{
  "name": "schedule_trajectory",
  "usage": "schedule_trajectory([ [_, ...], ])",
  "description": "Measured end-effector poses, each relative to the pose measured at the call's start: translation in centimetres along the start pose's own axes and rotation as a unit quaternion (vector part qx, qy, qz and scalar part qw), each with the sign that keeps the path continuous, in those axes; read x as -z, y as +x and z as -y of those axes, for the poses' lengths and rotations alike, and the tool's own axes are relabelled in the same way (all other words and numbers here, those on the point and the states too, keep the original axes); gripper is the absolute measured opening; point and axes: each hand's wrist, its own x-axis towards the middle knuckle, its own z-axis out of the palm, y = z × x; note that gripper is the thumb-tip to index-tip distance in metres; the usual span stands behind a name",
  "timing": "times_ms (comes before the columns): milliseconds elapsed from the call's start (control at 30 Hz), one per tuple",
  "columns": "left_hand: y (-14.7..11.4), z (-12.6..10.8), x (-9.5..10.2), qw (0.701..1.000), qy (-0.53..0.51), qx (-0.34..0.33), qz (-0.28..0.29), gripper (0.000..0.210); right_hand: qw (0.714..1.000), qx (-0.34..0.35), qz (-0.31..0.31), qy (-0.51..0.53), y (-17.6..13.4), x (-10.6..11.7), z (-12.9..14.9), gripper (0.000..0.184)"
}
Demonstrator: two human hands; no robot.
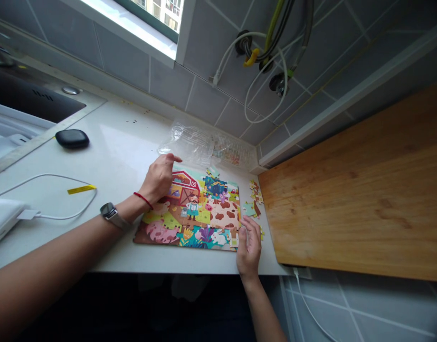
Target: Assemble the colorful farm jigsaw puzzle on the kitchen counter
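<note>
A farm-scene jigsaw puzzle lies on the white counter, showing a red barn, a farmer, a spotted cow and pigs. My left hand rests at its upper left edge, fingers curled and one digit pointing right; what lies under the fingers is hidden. At the lower right edge, my right hand has bent fingers and thumb against the puzzle's border. Just above the barn scene, a loose puzzle piece overlaps the top edge. More loose pieces are scattered between the puzzle and the wooden board.
Crumpled clear plastic packaging sits behind the puzzle. A large wooden board borders the right side. On the left are a black oval case, a white charger with its cable, and a sink. Hoses hang along the tiled wall.
</note>
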Motion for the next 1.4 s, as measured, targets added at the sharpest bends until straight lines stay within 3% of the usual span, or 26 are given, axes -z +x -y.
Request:
schedule_trajectory([
  [100,1.1,0.6,0.4,0.99,-0.104,0.088,-0.025,0.093,0.998,-0.051,0.0,0.037,-0.7,0.1,0.2,0.034],
  [233,1.6,1.2,0.0,0.975,-0.181,0.126,-0.018,0.099,0.995,-0.076,-0.002,0.069,-1.4,0.1,-0.1,0.043],
  [500,0.3,1.4,-0.5,0.977,-0.177,0.117,0.025,0.098,0.99,-0.084,-0.013,0.11,-1.7,0.0,-0.9,0.061],
  [767,0.4,1.4,-0.2,0.99,-0.087,0.108,0.023,0.089,0.97,-0.141,-0.063,0.187,-1.8,0.1,-0.2,0.048],
  [1033,0.4,1.7,-0.2,0.994,-0.065,0.085,0.0,0.08,0.983,-0.127,-0.039,0.128,-1.8,0.2,-0.4,0.052],
  [1233,0.2,0.9,0.0,0.999,-0.019,0.046,0.0,0.063,0.993,-0.08,0.0,0.088,-1.3,0.8,0.2,0.046],
  [1400,0.1,0.6,-0.2,0.999,-0.041,0.031,0.006,0.049,0.994,-0.051,0.04,0.089,-0.9,1.0,1.1,0.035],
])
